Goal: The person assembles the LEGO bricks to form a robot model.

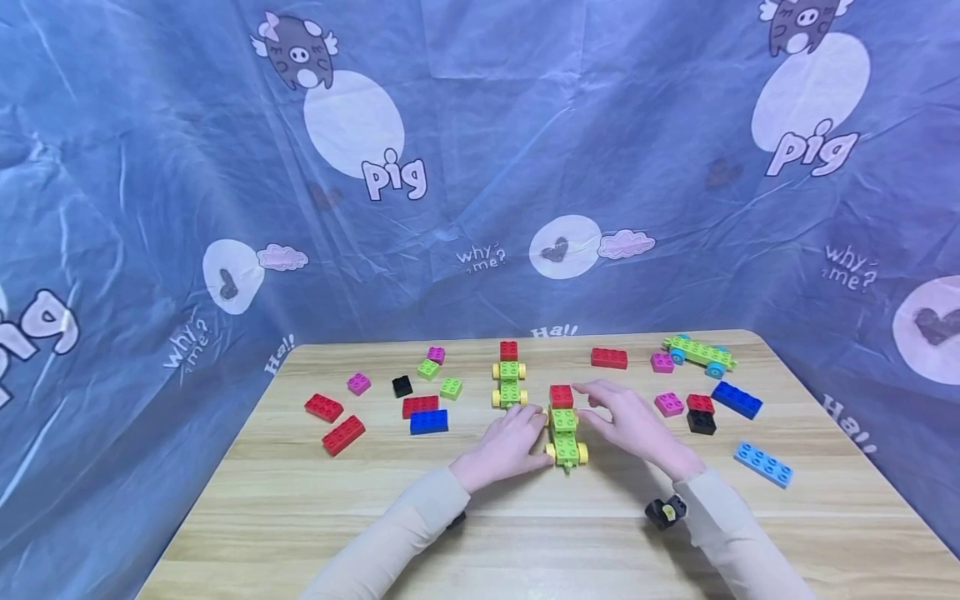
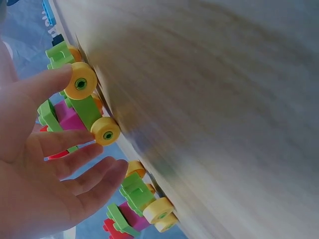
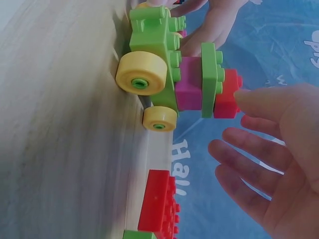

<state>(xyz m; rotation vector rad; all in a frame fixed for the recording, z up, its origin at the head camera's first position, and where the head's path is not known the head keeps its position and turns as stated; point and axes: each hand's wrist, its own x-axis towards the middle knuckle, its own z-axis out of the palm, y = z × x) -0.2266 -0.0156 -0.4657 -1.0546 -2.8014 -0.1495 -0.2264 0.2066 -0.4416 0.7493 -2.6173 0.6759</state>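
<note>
Table: light wooden top (image 1: 255,533), its grain running crosswise before me, occupying the lower frame.
Centre: nearer yellow-wheeled car (image 1: 566,448), standing below and right of the farther yellow-wheeled car (image 1: 510,393), as I view them.
Left of centre: two red bricks (image 1: 343,435) at the far left, a black brick (image 1: 402,386), and a blue brick (image 1: 429,422) just beside another red brick (image 1: 420,406).
Right, higher: blue-wheeled car (image 1: 701,353), near a small pink brick (image 1: 662,362).
Right, lower: light blue brick (image 1: 763,463), below a dark blue brick (image 1: 737,399).

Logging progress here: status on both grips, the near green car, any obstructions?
Left grip open at yellow wheels. Right grip open beside red top brick. Near green car upright on table. Second green car just beyond left grip.
</note>
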